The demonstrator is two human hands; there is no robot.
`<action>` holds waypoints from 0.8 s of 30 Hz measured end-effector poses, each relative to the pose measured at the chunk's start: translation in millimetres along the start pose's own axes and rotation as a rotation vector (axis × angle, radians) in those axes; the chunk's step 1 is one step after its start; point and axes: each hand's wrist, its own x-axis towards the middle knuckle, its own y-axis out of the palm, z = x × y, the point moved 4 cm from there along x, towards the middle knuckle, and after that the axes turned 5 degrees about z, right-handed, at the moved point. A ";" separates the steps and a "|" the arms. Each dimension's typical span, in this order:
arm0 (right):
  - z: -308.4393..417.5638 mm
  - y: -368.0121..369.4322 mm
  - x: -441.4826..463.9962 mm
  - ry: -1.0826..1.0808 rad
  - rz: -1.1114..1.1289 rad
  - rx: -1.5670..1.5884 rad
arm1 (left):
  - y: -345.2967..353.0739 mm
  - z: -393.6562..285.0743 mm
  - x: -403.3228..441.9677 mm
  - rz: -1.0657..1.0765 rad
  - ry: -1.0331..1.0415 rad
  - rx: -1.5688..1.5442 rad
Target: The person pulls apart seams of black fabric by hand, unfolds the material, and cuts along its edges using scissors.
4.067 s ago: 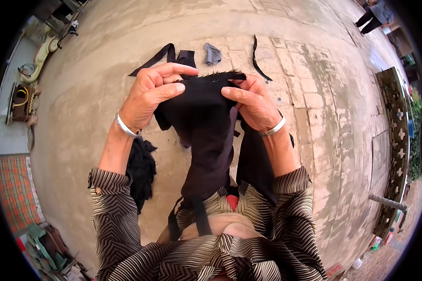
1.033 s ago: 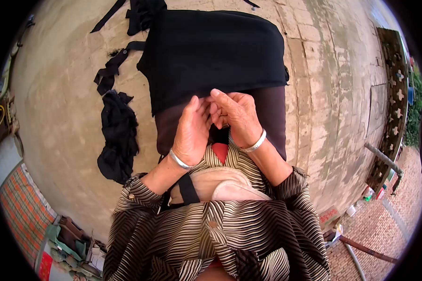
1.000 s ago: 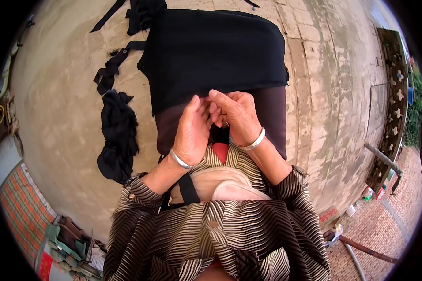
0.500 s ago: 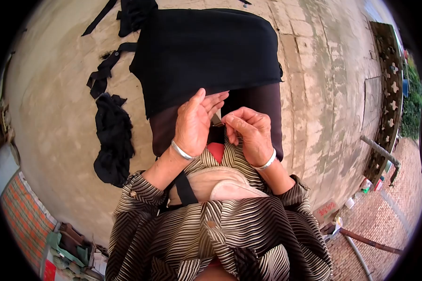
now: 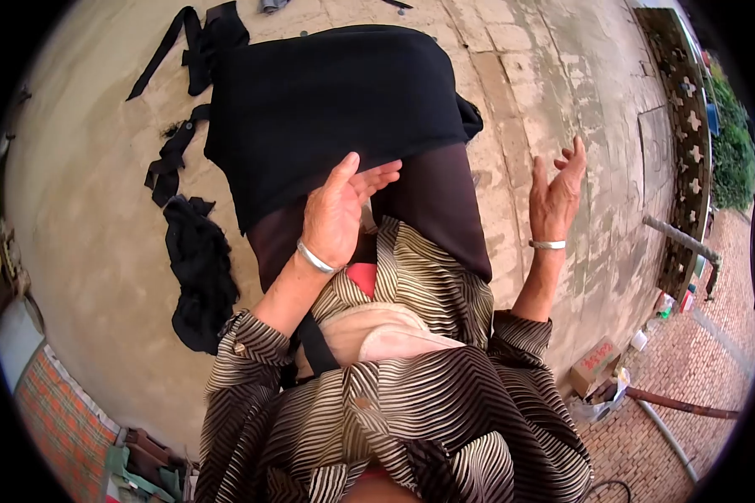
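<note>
Stretching widest of all, worn pale ground (image 5: 101, 302), broken into cracked blocks towards the right; at the bottom, a finely striped jacket (image 5: 394, 394) with cuffs turned up over both forearms; spread across both thighs and over the knees, black cloth (image 5: 335, 101), smooth on top, bunched a little beside the right knee; at lower right, brick paving (image 5: 688, 369); showing below the cloth's near edge, dark trousers (image 5: 432, 201); along the right side, a pierced lattice wall (image 5: 675, 92); lying on the ground to the left, well clear of the lap, a crumpled black heap of fabric (image 5: 197, 272); at the waist, a pale pad (image 5: 361, 327).

Raised over the near edge of the cloth, the left hand (image 5: 335, 218), thumb up and apart, fingers extended and gently cupped; cannot tell whether in contact with the cloth; lifted out to the right, well away from the cloth, the right hand (image 5: 555, 197), fingers loosely spread; cannot tell whether gripping anything as fine as thread.

Smaller again, a cardboard box (image 5: 591, 365) by the paving; beyond the heap, a twisted black strip (image 5: 169, 163); on each wrist, a silvery bangle (image 5: 315, 256).
</note>
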 end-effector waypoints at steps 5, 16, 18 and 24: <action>85.2 -1.4 -14.1 -0.145 0.281 0.593 | 0.3 -4.9 -2.6 -0.029 0.005 0.040; 164.9 45.5 -42.5 -0.547 0.243 0.466 | -12.1 -4.1 -14.0 -0.084 0.154 0.336; 161.7 47.6 -43.3 -0.513 0.225 0.491 | -6.8 -7.2 -15.1 -0.061 0.150 0.266; 123.1 19.2 -25.4 -0.188 0.099 0.507 | 2.0 -14.1 -13.8 0.001 0.059 0.081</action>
